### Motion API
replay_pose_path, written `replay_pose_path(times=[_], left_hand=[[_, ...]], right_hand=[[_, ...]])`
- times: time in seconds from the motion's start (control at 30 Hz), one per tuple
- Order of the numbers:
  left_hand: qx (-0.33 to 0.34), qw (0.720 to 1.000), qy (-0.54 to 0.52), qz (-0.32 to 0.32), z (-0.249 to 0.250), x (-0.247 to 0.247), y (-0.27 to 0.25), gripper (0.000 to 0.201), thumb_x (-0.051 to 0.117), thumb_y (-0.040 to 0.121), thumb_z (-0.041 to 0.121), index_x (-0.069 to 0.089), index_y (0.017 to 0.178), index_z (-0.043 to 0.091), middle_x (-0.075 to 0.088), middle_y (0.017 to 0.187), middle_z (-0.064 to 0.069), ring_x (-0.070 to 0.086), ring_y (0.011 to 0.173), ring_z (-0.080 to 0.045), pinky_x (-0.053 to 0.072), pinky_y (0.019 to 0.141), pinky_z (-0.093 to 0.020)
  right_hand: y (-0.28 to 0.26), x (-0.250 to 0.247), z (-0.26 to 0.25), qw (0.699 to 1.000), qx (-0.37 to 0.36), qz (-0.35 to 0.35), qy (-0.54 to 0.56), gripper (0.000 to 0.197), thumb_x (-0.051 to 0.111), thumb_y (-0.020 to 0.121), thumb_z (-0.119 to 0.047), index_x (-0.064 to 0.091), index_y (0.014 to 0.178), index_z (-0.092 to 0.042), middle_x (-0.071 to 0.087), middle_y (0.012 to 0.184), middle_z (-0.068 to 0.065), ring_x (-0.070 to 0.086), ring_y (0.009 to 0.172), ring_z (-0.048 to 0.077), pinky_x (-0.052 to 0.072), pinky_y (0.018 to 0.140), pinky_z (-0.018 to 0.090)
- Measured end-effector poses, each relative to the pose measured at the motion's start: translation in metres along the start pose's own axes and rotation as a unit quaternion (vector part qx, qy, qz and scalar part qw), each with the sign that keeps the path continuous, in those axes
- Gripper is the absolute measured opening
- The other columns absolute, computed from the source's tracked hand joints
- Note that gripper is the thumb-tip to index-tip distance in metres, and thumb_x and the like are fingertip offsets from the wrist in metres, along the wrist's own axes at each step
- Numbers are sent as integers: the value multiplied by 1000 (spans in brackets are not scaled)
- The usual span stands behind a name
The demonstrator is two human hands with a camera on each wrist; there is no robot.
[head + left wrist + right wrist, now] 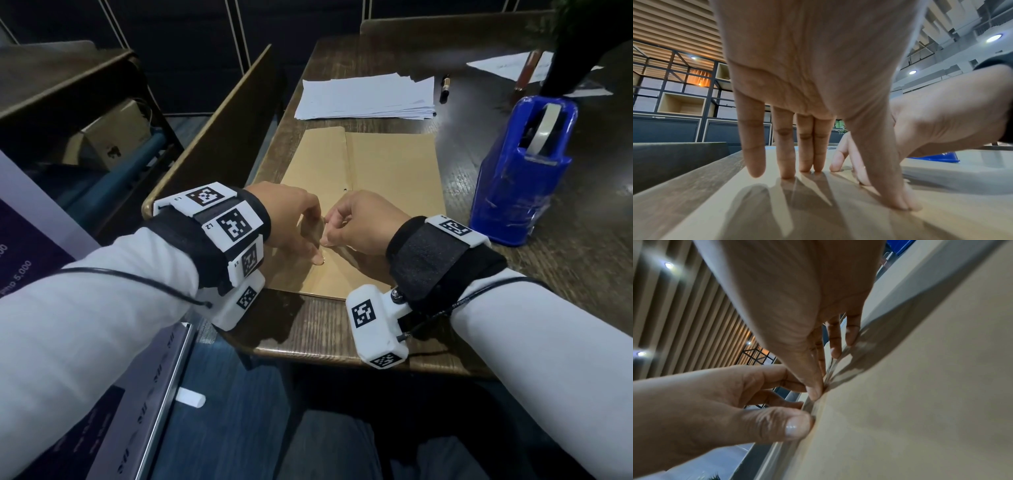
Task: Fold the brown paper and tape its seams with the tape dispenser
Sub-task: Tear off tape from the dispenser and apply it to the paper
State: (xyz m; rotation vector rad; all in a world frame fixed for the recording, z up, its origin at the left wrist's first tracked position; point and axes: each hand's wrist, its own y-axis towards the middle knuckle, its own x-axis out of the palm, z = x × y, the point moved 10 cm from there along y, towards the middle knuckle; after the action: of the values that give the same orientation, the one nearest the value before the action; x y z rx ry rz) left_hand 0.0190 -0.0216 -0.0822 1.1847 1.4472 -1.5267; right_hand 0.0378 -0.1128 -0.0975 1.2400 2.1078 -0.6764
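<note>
The folded brown paper lies flat on the dark wooden table, its centre seam running away from me. Both hands meet over the seam's near end. My left hand stands on the paper with straight fingers, and its thumb presses down on the seam. My right hand pinches a strip of clear tape between thumb and forefinger, laid along the seam. The blue tape dispenser stands upright to the right of the paper, untouched.
A stack of white sheets lies beyond the brown paper, with a dark pen beside it. More papers and a black object sit at the back right. A wooden bench back borders the table's left.
</note>
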Motion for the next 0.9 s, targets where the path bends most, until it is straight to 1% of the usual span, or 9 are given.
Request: replay_pose_path(times=[0.1, 0.2, 0.27, 0.33, 0.43, 0.53, 0.67, 0.8, 0.9], left_hand=[[-3, 1000, 5, -2, -1, 1, 1, 75, 73, 62, 66, 51, 125, 31, 60, 120, 9, 59, 107, -17, 52, 89, -37], [-5, 1000, 12, -3, -2, 1, 0, 77, 71, 61, 70, 50, 125, 33, 60, 120, 10, 59, 107, -17, 52, 90, -38], [-3, 1000, 16, -4, -3, 2, -1, 78, 70, 61, 71, 49, 126, 33, 60, 120, 10, 59, 107, -16, 51, 90, -38], [0, 1000, 21, -5, -2, 1, -2, 80, 69, 61, 72, 49, 128, 33, 60, 121, 10, 59, 108, -16, 51, 91, -37], [5, 999, 27, -15, -4, 2, -2, 82, 69, 61, 72, 47, 131, 34, 60, 123, 11, 58, 111, -16, 50, 93, -37], [8, 999, 31, -24, -5, 4, -2, 81, 69, 62, 71, 46, 132, 37, 61, 122, 10, 58, 110, -16, 51, 92, -38], [10, 999, 40, -25, -6, 5, -1, 84, 67, 60, 74, 46, 133, 37, 61, 122, 10, 59, 110, -16, 51, 91, -38], [12, 999, 35, -24, -7, 5, -1, 83, 68, 57, 76, 48, 130, 39, 61, 121, 12, 59, 109, -15, 52, 90, -38], [12, 999, 33, -22, -6, 4, -1, 82, 69, 56, 76, 51, 127, 40, 61, 119, 13, 59, 107, -14, 51, 90, -37]], right_hand=[[-2, -2, 0, 1000, 9, 12, -18, 7, 76, 77, -20, 72, 76, -15, 68, 90, -4, 48, 114, 22, 45, 92, 33], [-2, -7, 1, 999, 20, 19, -27, 28, 80, 73, -27, 55, 84, -20, 61, 101, -1, 51, 109, 25, 45, 92, 38], [-1, -7, 3, 999, 37, -1, -39, 35, 80, 72, -32, 48, 85, -23, 59, 103, 0, 51, 106, 24, 46, 90, 38], [0, -3, 5, 996, 48, -36, -63, 31, 77, 75, -36, 51, 84, -22, 58, 95, -4, 52, 101, 20, 45, 86, 34], [1, 0, 1, 992, 40, -75, -90, 22, 70, 83, -36, 56, 87, -19, 57, 85, -5, 53, 85, 16, 44, 76, 28], [-1, -1, 0, 991, 40, -93, -92, 23, 65, 86, -39, 56, 85, -18, 59, 85, -2, 53, 78, 15, 43, 72, 28], [-10, 0, -3, 987, 23, -100, -125, 26, 58, 89, -45, 54, 80, -21, 59, 85, -5, 54, 81, 15, 44, 75, 29], [-28, 1, -10, 980, 4, -112, -161, 29, 57, 90, -46, 59, 95, -18, 62, 98, 0, 60, 92, 19, 49, 86, 34], [-25, -1, -18, 969, 3, -131, -208, 36, 59, 89, -47, 62, 98, -13, 64, 94, 2, 58, 87, 18, 47, 81, 32]])
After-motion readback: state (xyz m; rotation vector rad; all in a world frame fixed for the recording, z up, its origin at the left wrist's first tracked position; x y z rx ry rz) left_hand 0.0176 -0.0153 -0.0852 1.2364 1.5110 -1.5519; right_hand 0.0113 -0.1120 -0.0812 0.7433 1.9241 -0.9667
